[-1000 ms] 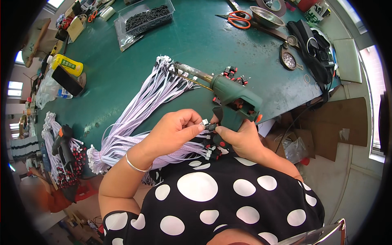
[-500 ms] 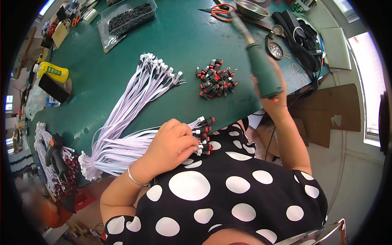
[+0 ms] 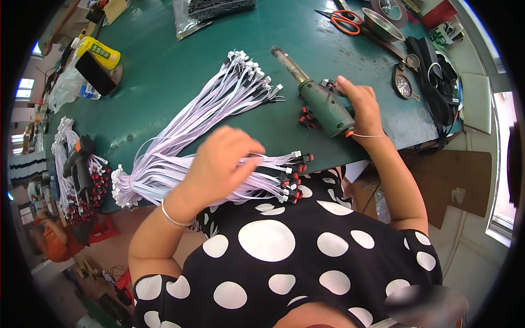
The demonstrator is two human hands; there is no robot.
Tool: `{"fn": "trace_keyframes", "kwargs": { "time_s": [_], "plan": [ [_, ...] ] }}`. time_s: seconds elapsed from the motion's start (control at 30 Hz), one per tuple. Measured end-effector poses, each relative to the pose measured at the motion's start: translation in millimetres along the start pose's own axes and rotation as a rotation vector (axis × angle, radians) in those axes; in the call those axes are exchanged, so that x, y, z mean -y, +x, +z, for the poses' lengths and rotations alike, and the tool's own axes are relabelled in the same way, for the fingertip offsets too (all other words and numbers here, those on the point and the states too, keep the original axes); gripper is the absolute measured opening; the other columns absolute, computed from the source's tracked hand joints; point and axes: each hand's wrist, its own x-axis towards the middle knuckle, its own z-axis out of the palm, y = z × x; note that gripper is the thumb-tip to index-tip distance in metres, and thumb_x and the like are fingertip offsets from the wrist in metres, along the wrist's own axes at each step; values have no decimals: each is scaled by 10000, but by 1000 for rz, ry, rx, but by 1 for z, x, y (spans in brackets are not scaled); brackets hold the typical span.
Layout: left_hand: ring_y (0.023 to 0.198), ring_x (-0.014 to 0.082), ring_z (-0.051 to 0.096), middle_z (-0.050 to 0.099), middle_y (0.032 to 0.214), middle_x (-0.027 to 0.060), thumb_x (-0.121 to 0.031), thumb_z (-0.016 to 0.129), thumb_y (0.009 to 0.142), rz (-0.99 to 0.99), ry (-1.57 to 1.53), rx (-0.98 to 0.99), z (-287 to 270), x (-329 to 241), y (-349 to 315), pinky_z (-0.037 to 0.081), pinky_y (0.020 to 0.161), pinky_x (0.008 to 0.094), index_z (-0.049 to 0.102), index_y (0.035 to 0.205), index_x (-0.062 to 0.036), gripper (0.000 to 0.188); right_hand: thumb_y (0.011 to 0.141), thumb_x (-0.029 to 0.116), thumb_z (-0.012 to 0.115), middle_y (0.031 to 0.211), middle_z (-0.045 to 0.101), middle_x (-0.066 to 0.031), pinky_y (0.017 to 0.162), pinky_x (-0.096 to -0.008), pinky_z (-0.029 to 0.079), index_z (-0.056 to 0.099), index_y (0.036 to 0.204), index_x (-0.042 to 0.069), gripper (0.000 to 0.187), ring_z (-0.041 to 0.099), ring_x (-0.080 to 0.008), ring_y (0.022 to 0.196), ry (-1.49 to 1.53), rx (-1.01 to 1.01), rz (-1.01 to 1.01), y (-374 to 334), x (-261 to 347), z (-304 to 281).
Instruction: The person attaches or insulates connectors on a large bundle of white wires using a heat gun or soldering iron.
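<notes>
My right hand [image 3: 363, 112] grips a heat gun [image 3: 326, 109] with a green body and a bare metal nozzle, which points up and left over the table. The gun and hand partly cover a pile of small black-and-red switches [image 3: 307, 119]. My left hand [image 3: 221, 167] is slightly blurred above a bundle of white wires [image 3: 164, 177]; its thumb and forefinger are apart, with nothing visible between them. Black-and-red switches [image 3: 295, 177] sit on the right ends of these wires, beside the table's front edge. Another wire bundle [image 3: 219, 101] with white plugs fans out behind it.
Orange-handled scissors [image 3: 345, 23], a metal bowl [image 3: 383, 24] and a small dish [image 3: 403, 86] lie at the back right. A clear bin of black pieces [image 3: 219, 6] stands at the back. At left are a phone [image 3: 95, 72], a yellow bottle [image 3: 101, 53] and a black-and-orange tool [image 3: 79, 164].
The heat gun has moved left with my right hand, from the pile's right side to over it. My left hand has drawn back from the switch ends, and its fingers have parted. The view has shifted.
</notes>
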Motion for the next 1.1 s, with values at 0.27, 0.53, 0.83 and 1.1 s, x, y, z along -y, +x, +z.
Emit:
{"fn": "trace_keyframes", "kwargs": {
  "time_s": [0.27,0.53,0.83,1.1],
  "plan": [
    [721,251,542,542,727,75,-160,626,771,-155,353,-152,12,42,55,433,644,366,579,799,-50,123,783,-55,578,980,573,-82,720,-320,496,518,1100,-28,323,592,-186,883,869,-353,869,5,42,-34],
    [726,228,546,556,759,63,-114,628,768,-182,299,-134,9,34,54,439,643,341,576,786,-48,86,726,-46,618,936,564,-94,653,-302,478,423,1213,10,528,576,-175,779,1039,-403,963,-2,35,-20],
    [766,117,578,572,786,39,-54,539,851,-472,-409,38,14,25,27,437,697,246,532,994,-4,152,719,-9,638,965,620,-188,703,-310,528,441,1148,-41,473,621,-205,800,1154,-266,949,11,70,-11],
    [730,139,582,617,869,88,-100,598,807,-374,-535,-11,16,21,25,461,676,269,604,984,12,209,702,6,667,944,625,-136,742,-299,498,446,1146,-9,496,609,-183,837,1427,-179,1067,10,92,-7]
  ]
}}
